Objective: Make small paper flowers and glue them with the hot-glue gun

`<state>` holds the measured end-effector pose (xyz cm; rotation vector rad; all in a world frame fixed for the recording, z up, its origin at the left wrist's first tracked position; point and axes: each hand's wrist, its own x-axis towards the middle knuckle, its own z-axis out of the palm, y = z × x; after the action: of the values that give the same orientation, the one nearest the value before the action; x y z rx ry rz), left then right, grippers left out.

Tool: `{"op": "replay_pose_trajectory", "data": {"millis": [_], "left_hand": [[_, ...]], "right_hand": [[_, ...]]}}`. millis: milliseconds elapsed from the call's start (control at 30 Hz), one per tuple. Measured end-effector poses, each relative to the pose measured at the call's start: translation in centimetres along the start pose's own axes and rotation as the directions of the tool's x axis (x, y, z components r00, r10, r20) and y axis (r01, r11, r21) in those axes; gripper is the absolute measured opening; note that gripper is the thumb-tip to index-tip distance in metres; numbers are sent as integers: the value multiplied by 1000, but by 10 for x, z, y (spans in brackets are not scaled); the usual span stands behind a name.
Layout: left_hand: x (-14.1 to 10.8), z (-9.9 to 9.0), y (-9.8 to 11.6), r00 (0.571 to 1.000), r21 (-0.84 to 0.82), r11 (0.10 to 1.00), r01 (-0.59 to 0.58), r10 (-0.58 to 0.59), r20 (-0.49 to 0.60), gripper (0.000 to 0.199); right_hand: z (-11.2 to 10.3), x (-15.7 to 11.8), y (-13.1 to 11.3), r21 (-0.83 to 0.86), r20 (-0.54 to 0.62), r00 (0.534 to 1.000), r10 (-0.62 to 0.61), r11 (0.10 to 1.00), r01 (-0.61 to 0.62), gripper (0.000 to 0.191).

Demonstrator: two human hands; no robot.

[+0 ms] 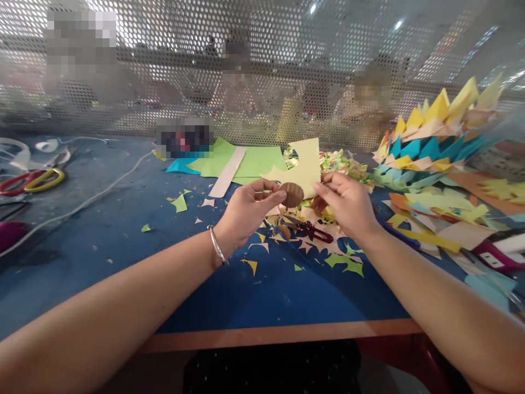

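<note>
My left hand [250,210], with a silver bangle at its wrist, pinches the edge of a round brown disc [292,195] that looks like cardboard. The disc lies against the lower part of a pale yellow sheet of paper [307,161] with cut-out edges. That sheet's right side is gripped between the thumb and fingers of my right hand [348,202]. Both hands are raised a little over the blue table. Below them lie red-handled scissors [315,231] among paper scraps. Another brown round piece [282,232] is partly covered there.
Green sheets [262,158] and a pale strip [228,172] lie behind my left hand. Yellow-handled scissors [45,179] and a white cord [118,183] are at left. Stacked folded paper points [435,137] stand at right, near a magenta tool [498,257]. A perforated metal screen [262,82] borders the back.
</note>
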<state>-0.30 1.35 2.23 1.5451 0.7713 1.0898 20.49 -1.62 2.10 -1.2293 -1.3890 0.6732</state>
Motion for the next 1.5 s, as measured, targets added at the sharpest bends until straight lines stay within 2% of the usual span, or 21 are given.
{"op": "replay_pose_trajectory", "data": {"millis": [233, 400, 467, 567, 633, 700, 833, 933, 1033, 1133, 1233, 1367, 1500], "left_hand": [[-4, 8, -1, 995, -237, 967, 98, -94, 27, 12], [-4, 13, -6, 998, -294, 956, 25, -42, -53, 16], [-3, 11, -9, 996, -218, 975, -38, 18, -93, 14], [-2, 6, -13, 976, 47, 988, -145, 151, -155, 13], [-3, 4, -12, 961, 185, 965, -184, 217, -173, 21], [-5, 4, -10, 957, 201, 959, -198, 234, -172, 39], [-10, 9, -4, 965, 60, 976, -208, 215, -152, 73], [-11, 12, -2, 972, -65, 981, -184, 171, -163, 86], [-10, 12, -4, 975, -135, 982, -130, 102, -199, 93], [-7, 11, -7, 972, -160, 984, -78, 40, -230, 96], [-5, 10, -9, 973, -182, 982, -42, -1, -231, 95], [-4, 9, -11, 978, -205, 979, -15, -28, -205, 93], [-5, 9, -11, 988, -183, 983, -16, -12, -155, 78]], "right_hand": [[12, -10, -10, 90, 150, 986, 76, 992, -90, 20], [13, -13, -13, 86, 213, 974, 78, 991, -98, 18], [12, -13, -13, 67, 224, 972, 77, 993, -95, 20], [11, -15, -14, 6, 205, 978, 45, 999, -47, 23], [11, -16, -16, -47, 170, 985, -5, 999, 13, 24], [11, -18, -17, -78, 137, 989, -55, 995, 66, 28], [12, -20, -16, -85, 156, 984, -83, 992, 97, 31], [14, -20, -14, -86, 185, 979, -81, 991, 98, 28], [16, -22, -12, -73, 134, 984, -116, 989, 126, 37], [16, -24, -12, -108, 83, 983, -164, 979, 172, 57], [15, -26, -12, -160, 92, 972, -218, 960, 231, 67], [14, -26, -9, -249, 154, 959, -237, 930, 270, 57], [14, -23, -7, -315, 205, 963, -174, 920, 233, 47]]}}
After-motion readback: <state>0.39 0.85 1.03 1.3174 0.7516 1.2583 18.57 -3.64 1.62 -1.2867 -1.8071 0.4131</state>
